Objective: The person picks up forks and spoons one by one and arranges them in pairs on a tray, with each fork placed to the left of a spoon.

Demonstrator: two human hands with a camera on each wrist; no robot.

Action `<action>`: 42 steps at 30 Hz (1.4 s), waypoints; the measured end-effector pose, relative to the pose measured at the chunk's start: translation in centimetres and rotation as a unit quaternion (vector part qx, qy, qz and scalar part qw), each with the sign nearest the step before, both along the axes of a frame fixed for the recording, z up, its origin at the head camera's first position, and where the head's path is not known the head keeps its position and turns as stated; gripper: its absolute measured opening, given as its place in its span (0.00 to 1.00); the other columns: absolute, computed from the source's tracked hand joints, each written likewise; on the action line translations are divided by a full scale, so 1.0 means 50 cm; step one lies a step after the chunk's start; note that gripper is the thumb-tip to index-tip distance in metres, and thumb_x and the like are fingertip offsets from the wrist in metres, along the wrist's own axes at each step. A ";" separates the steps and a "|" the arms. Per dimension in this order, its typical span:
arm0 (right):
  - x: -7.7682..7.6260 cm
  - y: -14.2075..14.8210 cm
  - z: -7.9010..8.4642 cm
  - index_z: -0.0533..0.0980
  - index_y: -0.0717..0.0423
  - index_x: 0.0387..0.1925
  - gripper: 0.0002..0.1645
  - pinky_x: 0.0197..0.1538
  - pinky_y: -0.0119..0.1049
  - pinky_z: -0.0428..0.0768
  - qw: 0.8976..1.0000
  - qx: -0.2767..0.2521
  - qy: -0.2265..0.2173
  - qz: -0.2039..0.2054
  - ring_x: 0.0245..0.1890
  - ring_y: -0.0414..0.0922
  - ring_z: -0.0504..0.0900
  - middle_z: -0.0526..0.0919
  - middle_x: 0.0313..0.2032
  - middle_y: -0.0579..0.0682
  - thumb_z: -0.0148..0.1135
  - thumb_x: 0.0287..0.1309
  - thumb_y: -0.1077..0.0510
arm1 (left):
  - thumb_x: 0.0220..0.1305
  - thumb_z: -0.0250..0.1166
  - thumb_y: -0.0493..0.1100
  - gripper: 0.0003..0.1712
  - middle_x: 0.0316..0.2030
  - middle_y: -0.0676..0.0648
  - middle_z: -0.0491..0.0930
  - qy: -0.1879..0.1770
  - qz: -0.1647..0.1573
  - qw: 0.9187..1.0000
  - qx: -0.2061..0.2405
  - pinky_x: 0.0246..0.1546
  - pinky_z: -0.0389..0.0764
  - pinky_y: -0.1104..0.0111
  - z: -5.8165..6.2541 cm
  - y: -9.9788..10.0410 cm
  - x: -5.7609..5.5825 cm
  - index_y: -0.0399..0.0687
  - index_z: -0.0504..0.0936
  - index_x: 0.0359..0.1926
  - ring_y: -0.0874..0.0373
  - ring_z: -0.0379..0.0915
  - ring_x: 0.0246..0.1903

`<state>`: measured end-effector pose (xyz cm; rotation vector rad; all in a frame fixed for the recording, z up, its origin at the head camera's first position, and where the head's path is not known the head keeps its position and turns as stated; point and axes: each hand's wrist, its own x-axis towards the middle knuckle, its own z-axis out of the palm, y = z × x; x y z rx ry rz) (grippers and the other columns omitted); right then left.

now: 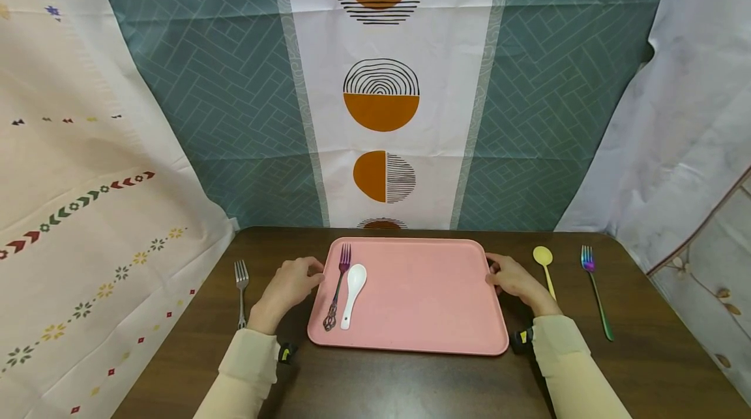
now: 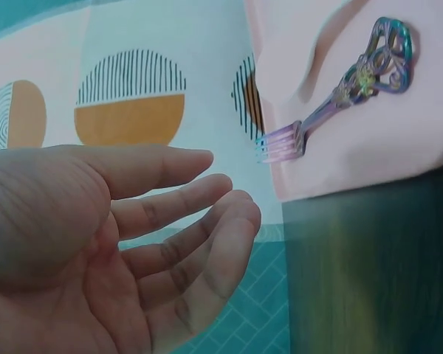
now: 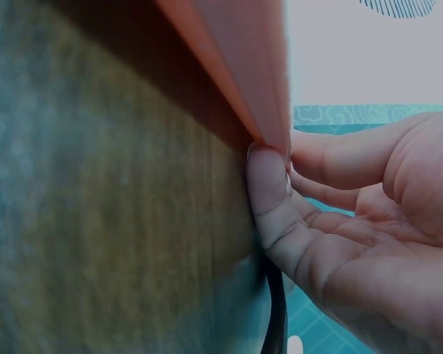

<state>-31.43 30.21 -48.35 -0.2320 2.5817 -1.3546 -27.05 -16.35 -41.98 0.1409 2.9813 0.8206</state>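
A pink rectangular tray lies on the dark wooden table. Along its left side rest a purple-toned fork with an ornate openwork handle and a white spoon. My left hand is beside the tray's left edge; in the left wrist view its fingers are loosely bent, hold nothing and stand apart from the fork and tray. At the opposite edge, my right hand pinches the tray's rim. In the right wrist view, the fingertips meet right at the corner of the pink rim.
Left of my left arm lies a silver fork. Beyond my right hand are a yellow spoon, its handle partly hidden by my wrist, and a rainbow-coloured fork. Patterned cloth hangs behind the table and at both sides.
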 end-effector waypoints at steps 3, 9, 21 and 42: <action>-0.001 0.002 0.000 0.54 0.79 0.74 0.42 0.33 0.40 0.83 1.000 0.000 -0.002 0.000 0.28 0.47 0.78 0.73 0.34 0.57 0.55 0.60 0.72 | 0.72 0.66 0.42 0.14 0.39 0.42 0.85 0.007 -0.001 1.000 -0.009 0.33 0.83 0.57 0.010 -0.010 -0.001 0.40 0.84 0.54 0.54 0.82 0.30; -0.003 0.005 -0.001 0.54 0.79 0.74 0.41 0.34 0.40 0.84 1.000 0.002 -0.006 -0.003 0.30 0.47 0.78 0.72 0.35 0.58 0.54 0.61 0.72 | 0.72 0.65 0.42 0.15 0.42 0.40 0.86 0.019 0.002 1.000 -0.022 0.37 0.83 0.54 0.030 -0.033 -0.006 0.41 0.84 0.55 0.52 0.81 0.32; 0.001 -0.001 0.005 0.53 0.79 0.75 0.43 0.34 0.41 0.84 1.000 0.000 -0.004 0.001 0.30 0.48 0.78 0.74 0.34 0.59 0.55 0.60 0.72 | 0.73 0.64 0.43 0.17 0.40 0.41 0.87 0.018 0.016 1.000 -0.012 0.32 0.82 0.56 0.037 -0.067 0.000 0.40 0.83 0.57 0.55 0.83 0.29; 0.002 -0.001 0.002 0.55 0.79 0.74 0.42 0.34 0.41 0.84 1.000 0.006 0.001 -0.002 0.29 0.47 0.78 0.74 0.34 0.58 0.55 0.59 0.72 | 0.71 0.63 0.42 0.18 0.55 0.28 0.80 0.027 0.052 0.995 -0.081 0.46 0.77 0.38 0.035 -0.143 0.024 0.35 0.82 0.56 0.29 0.77 0.51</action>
